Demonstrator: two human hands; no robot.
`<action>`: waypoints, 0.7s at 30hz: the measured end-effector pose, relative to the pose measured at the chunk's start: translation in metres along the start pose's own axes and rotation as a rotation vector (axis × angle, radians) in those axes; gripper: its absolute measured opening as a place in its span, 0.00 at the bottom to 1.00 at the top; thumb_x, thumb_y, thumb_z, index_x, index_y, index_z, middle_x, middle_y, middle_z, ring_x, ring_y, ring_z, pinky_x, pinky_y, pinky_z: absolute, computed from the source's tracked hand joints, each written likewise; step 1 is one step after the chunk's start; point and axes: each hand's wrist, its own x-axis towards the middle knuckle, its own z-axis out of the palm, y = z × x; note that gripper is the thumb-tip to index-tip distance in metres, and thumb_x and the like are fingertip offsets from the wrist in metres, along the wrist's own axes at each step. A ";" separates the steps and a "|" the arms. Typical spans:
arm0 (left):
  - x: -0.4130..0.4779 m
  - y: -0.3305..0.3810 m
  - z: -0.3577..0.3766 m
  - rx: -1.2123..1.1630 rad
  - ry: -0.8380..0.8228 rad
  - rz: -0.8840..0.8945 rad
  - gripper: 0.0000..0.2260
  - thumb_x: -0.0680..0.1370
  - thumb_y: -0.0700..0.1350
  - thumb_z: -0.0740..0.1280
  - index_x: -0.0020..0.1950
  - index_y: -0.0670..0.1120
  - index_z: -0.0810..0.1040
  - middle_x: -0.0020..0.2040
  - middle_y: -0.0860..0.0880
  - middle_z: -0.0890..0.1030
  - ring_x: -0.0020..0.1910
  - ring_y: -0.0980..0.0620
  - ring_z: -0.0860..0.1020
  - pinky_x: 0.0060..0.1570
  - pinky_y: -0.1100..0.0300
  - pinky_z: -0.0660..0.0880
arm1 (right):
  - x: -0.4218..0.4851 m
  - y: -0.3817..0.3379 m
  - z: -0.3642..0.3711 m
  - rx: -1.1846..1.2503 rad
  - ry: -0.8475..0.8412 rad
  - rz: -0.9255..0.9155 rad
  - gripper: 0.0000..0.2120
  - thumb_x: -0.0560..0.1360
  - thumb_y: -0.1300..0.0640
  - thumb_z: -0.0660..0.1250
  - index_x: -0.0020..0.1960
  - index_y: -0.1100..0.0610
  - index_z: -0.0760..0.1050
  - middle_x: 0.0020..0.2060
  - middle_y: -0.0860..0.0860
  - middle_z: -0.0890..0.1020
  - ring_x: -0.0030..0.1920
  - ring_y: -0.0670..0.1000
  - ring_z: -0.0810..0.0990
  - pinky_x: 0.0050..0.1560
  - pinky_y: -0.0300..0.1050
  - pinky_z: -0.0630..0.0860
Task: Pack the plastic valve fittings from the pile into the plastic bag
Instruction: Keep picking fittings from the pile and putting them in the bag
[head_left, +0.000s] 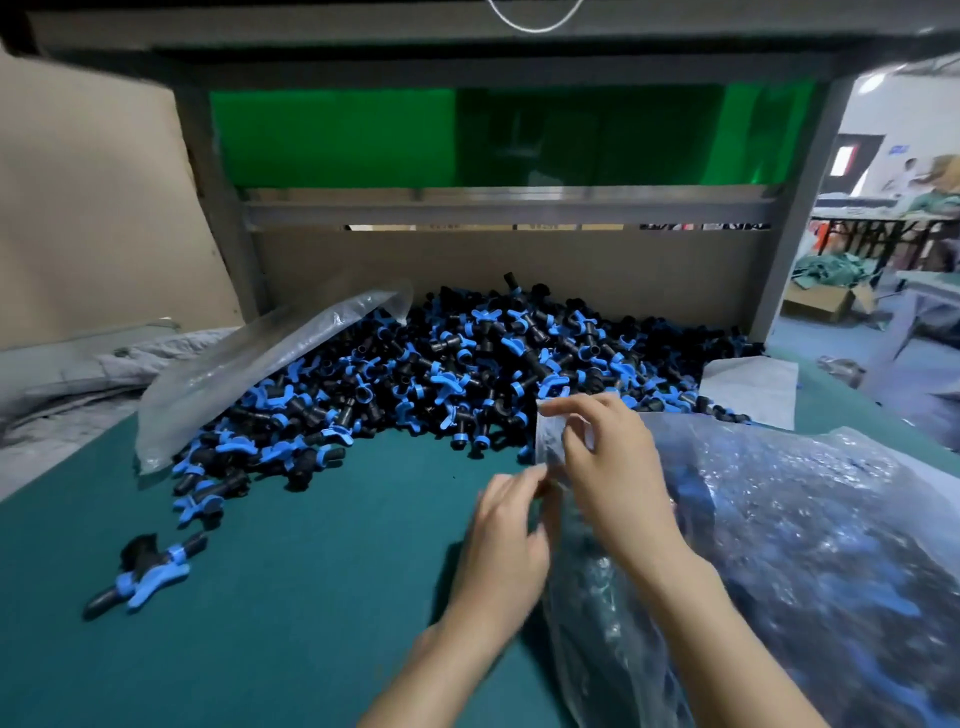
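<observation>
A big pile of black valve fittings with blue handles (441, 374) covers the back of the green table (291, 545). At the right lies a clear plastic bag (810, 561) filled with fittings. My right hand (618, 478) pinches the bag's open edge near the pile. Just below it, my left hand (509, 540) pinches the same edge. Two loose fittings (148, 571) lie apart at the front left.
A stack of empty clear bags (249, 369) leans on the pile's left side. A white sheet (753, 389) lies at the right of the pile. A cardboard wall (498, 275) and a grey metal frame (509, 210) close the back. Grey cloth (67, 374) lies at far left.
</observation>
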 end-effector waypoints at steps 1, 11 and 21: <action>-0.003 -0.010 -0.012 0.103 0.050 0.003 0.10 0.80 0.46 0.65 0.62 0.54 0.78 0.52 0.55 0.79 0.55 0.55 0.74 0.56 0.60 0.69 | -0.006 0.004 0.006 -0.062 -0.004 -0.011 0.16 0.76 0.64 0.62 0.53 0.48 0.81 0.48 0.46 0.76 0.53 0.52 0.74 0.52 0.46 0.71; 0.007 -0.110 -0.108 0.751 0.298 -0.541 0.23 0.82 0.53 0.61 0.73 0.42 0.65 0.67 0.42 0.74 0.66 0.41 0.70 0.62 0.47 0.66 | -0.039 0.030 0.035 -0.366 -0.048 0.019 0.11 0.75 0.62 0.68 0.55 0.51 0.81 0.54 0.53 0.76 0.52 0.57 0.73 0.51 0.53 0.72; 0.048 -0.136 -0.114 0.821 0.292 -0.647 0.17 0.82 0.51 0.61 0.65 0.42 0.69 0.61 0.41 0.76 0.59 0.40 0.76 0.58 0.45 0.69 | -0.042 0.037 0.036 -0.388 -0.058 0.050 0.11 0.77 0.58 0.65 0.58 0.51 0.80 0.57 0.52 0.74 0.57 0.56 0.71 0.57 0.54 0.70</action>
